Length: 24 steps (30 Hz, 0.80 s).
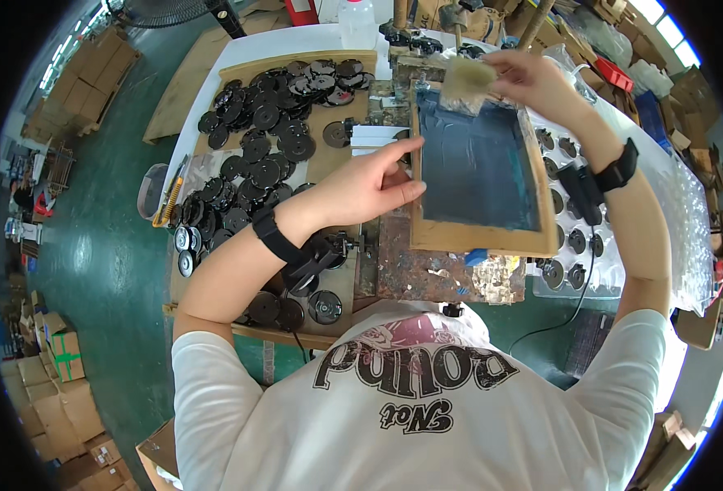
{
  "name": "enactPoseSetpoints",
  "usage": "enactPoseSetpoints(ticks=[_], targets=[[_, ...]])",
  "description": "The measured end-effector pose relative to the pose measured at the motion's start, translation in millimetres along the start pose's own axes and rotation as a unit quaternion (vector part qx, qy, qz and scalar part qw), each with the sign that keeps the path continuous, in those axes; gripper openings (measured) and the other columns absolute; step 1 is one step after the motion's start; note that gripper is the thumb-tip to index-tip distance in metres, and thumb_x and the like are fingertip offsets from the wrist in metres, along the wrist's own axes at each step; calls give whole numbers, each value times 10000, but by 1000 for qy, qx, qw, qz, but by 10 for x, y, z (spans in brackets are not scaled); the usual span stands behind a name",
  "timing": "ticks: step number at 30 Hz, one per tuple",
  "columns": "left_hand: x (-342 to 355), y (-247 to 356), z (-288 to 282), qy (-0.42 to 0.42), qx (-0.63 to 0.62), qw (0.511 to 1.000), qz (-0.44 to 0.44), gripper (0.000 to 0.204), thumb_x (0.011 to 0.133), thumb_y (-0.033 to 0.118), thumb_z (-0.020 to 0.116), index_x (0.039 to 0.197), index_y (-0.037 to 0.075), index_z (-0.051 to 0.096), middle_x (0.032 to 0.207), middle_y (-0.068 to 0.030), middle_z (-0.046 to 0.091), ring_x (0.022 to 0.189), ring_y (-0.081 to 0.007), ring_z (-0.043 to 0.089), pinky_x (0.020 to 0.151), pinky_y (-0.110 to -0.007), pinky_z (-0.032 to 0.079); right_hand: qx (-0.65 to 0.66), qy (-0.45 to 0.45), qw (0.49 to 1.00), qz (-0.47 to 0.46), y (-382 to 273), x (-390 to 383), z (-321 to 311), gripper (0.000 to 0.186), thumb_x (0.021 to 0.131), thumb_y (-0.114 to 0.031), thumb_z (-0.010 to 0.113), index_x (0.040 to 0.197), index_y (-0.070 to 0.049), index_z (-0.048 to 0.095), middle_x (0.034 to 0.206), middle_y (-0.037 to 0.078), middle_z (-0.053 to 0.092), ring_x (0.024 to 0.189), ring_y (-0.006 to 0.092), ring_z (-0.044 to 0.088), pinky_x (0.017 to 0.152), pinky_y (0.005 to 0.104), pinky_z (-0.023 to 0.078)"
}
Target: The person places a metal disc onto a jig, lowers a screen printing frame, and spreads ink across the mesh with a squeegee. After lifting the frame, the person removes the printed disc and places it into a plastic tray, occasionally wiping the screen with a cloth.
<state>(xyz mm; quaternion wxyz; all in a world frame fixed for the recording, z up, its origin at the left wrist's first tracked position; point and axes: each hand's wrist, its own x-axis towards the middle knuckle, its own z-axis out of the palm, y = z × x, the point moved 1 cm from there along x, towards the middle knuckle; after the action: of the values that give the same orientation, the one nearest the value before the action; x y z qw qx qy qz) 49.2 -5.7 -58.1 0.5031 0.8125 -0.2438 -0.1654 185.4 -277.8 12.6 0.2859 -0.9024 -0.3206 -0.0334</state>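
The right hand [529, 80] is pinching a yellowish squeegee [469, 79], leftward of its fingers, at the far end of the wood-framed screen [478, 168]. The left hand [374, 184], thumb and index parted, is lying at the screen's left edge.

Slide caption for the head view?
Left hand beside the framed screen, right hand holding a yellowish scraper; dark discs piled left.

The rectangular, dark-meshed, wood-framed screen [480, 172] sits above a paint-stained base [402, 270]. At nine o'clock from it, a heap of round black discs [263, 119] lies on a brown wood-edged board [325, 159]. At four o'clock, a clear plastic tray [543, 288] holds round dark parts [577, 240]. Toward eleven, a clear plastic bottle [357, 26] stands on the white surface [263, 47].
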Motion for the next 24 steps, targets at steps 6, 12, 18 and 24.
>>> enactPoseSetpoints(ticks=[6,12,18,24], targets=[[57,241,-191,47,-132,969,205,500,956,224,554,1415,115,386,1133,-27,576,915,-86,543,795,-261,470,62,-11,984,165,820,-313,-520,396,853,-204,655,1182,9,592,964,73,667,824,101,610,742,250,492],[118,-73,-535,110,42,982,147,476,906,169,584,1346,59,441,1299,-99,532,983,-164,597,835,-296,489,-192,-41,980,19,663,-822,-113,455,856,-335,629,1219,-69,558,1101,81,637,994,198,600,877,336,468],[284,-920,-756,74,522,848,-59,594,761,149,622,1318,23,456,1358,-158,443,1211,-350,461,950,-412,443,37,-136,988,70,153,-465,802,408,858,-311,633,1167,-49,582,1092,125,638,972,266,621,842,343,488],[299,-1172,-703,1,531,842,-95,398,758,126,584,1139,11,597,1088,-179,610,1042,-359,562,883,-414,472,-43,-48,997,-46,-539,-56,1301,364,778,-320,631,973,-12,630,910,198,655,877,352,641,787,432,511]])
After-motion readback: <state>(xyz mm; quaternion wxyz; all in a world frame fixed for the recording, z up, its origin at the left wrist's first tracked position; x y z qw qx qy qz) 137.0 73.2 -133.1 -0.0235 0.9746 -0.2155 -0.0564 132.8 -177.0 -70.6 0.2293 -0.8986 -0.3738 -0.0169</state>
